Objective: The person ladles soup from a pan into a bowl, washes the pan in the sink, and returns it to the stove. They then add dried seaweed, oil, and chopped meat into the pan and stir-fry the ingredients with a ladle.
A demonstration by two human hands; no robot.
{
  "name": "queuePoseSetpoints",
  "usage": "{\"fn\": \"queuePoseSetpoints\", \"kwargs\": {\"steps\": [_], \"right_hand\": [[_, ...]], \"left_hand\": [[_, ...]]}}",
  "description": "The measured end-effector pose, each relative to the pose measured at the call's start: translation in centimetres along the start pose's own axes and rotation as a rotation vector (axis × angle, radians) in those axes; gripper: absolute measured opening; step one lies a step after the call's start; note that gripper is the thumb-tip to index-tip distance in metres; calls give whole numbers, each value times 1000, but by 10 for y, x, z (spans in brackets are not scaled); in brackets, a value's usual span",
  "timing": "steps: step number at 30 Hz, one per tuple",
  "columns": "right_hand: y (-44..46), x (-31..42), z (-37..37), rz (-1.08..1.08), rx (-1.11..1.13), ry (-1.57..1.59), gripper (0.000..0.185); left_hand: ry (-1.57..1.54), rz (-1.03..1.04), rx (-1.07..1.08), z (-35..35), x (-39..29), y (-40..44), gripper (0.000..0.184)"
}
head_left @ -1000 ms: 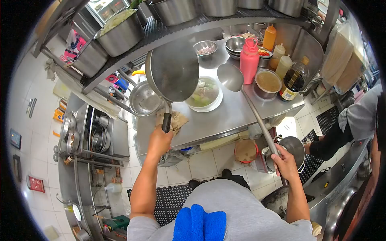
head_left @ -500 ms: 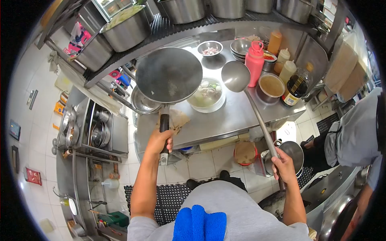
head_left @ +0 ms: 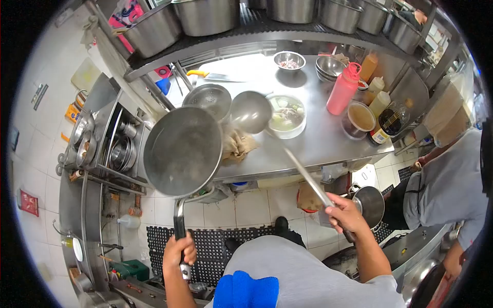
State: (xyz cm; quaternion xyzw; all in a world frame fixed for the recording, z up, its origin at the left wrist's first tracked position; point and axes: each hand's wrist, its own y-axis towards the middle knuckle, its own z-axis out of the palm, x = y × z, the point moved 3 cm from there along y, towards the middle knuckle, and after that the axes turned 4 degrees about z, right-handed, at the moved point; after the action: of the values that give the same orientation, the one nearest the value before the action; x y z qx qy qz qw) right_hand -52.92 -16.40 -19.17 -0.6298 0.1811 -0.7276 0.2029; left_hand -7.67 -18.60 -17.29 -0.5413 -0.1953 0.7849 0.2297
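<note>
My left hand [head_left: 179, 250] is wrapped round the black handle of a wok [head_left: 183, 151], which hangs in the air off the table's left front corner. Its inside looks dark and holds no food that I can see. In my right hand [head_left: 347, 213] is the long metal handle of a ladle [head_left: 251, 112]. The ladle's wide round bowl is over the table, between a steel bowl [head_left: 208, 101] and a white tub [head_left: 287, 116] of pale food in clear liquid. A crumpled tan cloth [head_left: 238, 145] lies below the ladle bowl.
On the steel table [head_left: 318, 143] stand a pink bottle [head_left: 344, 90], a tub of brown sauce [head_left: 359, 120], squeeze bottles and a yellow-handled knife [head_left: 221, 77]. Steel containers line the shelf [head_left: 287, 32] above. Another person [head_left: 447, 174] stands at the right, beside a dark pot [head_left: 371, 205].
The wok has come down and left, toward my body, uncovering the steel bowl and knife. The ladle bowl has swung left past the white tub. My view has shifted slightly.
</note>
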Motion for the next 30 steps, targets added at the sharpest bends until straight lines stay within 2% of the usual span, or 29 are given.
{"fn": "queuePoseSetpoints", "kwargs": {"steps": [5, 9, 11, 13, 14, 15, 16, 19, 20, 22, 25, 30], "right_hand": [[7, -6, 105, 104, 114, -56, 55], [16, -25, 182, 141, 106, -80, 55], [25, -40, 215, 127, 164, -99, 56], [26, -49, 239, 100, 111, -126, 49], [27, -51, 249, 117, 132, -94, 57], [27, -51, 260, 123, 136, -94, 57], [26, -52, 268, 133, 124, -118, 57], [22, -44, 284, 142, 95, -185, 54], [23, -41, 286, 135, 79, -230, 51], [32, -41, 285, 117, 79, -234, 51], [49, -30, 283, 80, 109, -235, 51], [83, -29, 287, 73, 163, -233, 55]], "left_hand": [[-41, 40, -83, -95, 6, -40, 18], [202, 17, -266, -171, -1, -45, 13], [353, 35, -336, -202, -5, -35, 19], [426, 40, -361, -229, -10, -19, 16], [472, 39, -400, -238, -13, -11, 15], [521, 38, -434, -248, -15, 0, 14], [612, 15, -465, -258, -16, 13, 12], [1144, 87, -565, -280, -17, 48, 21], [1140, 81, -565, -287, -12, 59, 21], [1553, 206, -642, -286, -13, 72, 28], [1558, 109, -659, -281, -18, 85, 31], [1493, 130, -695, -286, -27, 92, 32]]}}
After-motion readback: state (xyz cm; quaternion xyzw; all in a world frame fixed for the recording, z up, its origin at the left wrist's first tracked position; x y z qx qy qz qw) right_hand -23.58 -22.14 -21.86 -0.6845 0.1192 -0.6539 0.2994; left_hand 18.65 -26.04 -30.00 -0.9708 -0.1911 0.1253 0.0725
